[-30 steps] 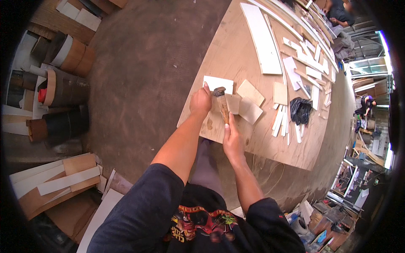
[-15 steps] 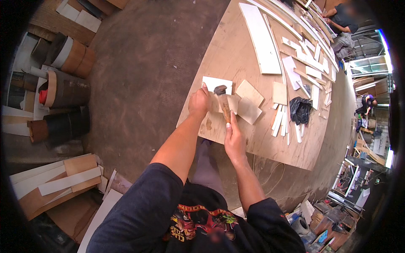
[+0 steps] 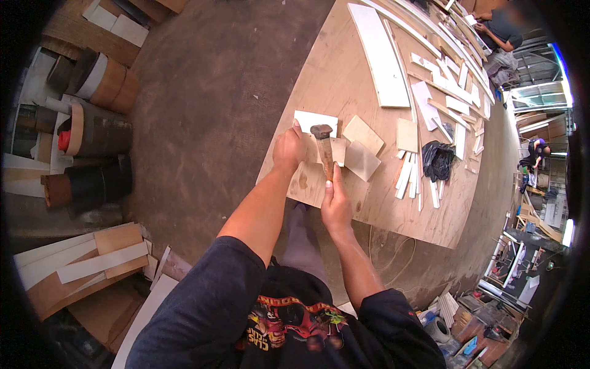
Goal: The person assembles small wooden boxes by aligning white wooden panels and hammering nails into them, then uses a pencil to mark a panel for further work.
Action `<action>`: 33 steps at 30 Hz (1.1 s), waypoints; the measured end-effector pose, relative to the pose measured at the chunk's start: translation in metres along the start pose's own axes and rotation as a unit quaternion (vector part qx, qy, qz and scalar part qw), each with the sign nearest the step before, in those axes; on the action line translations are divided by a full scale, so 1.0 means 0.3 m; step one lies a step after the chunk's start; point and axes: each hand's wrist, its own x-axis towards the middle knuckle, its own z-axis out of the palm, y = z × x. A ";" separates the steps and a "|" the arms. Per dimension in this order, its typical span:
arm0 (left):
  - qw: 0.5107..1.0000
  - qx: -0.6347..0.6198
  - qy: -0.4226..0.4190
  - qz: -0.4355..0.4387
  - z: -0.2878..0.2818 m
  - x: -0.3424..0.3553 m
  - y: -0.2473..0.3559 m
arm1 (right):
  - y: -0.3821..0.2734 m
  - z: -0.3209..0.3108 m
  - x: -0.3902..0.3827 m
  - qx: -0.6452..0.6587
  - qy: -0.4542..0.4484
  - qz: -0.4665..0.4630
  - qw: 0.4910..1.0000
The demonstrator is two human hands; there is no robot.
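Very little has moved in the last half second: the right hand (image 3: 337, 206) has drifted slightly toward nine o'clock, and the hammer (image 3: 324, 147) now points closer to twelve, its head almost where it was.

Taking the hammer as the dial's centre, the right hand lies at six, its grip closed around the wooden handle with the thumb laid along it. At nine is the left hand (image 3: 289, 149), fingers curled, with a fingertip at the near corner of a small white board (image 3: 313, 117), which lies toward twelve. Whether its grip pinches anything underneath, I cannot tell. A pale wood piece (image 3: 339, 152) lies just beside the handle at three, and two tan pieces sit beyond it: an upper one (image 3: 364, 132) at two and a lower one (image 3: 361, 163) at four. Everything rests on the plywood tabletop (image 3: 319, 80); whether the hammer head touches the white board is not clear.

For good control, I would keep the left fingertips well toward nine, outside the head's path, press the work flat against the tabletop, and use short, wrist-led taps with the striking face square to the surface.
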 end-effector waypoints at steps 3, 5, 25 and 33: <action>1.000 -0.003 -0.004 -0.012 -0.010 -0.025 0.009 | 0.022 -0.008 0.028 -0.007 -0.084 0.068 0.994; 0.999 -0.010 -0.004 -0.031 -0.032 -0.029 0.028 | 0.024 -0.050 0.044 -0.001 -0.063 0.071 0.995; 0.989 -0.106 -0.022 -0.104 -0.080 -0.021 0.073 | 0.289 -0.101 0.255 -0.210 -0.047 -0.159 0.964; 0.922 -0.254 -0.168 -0.237 -0.268 0.100 0.234 | 0.273 -0.141 0.516 0.006 -0.119 -0.205 0.971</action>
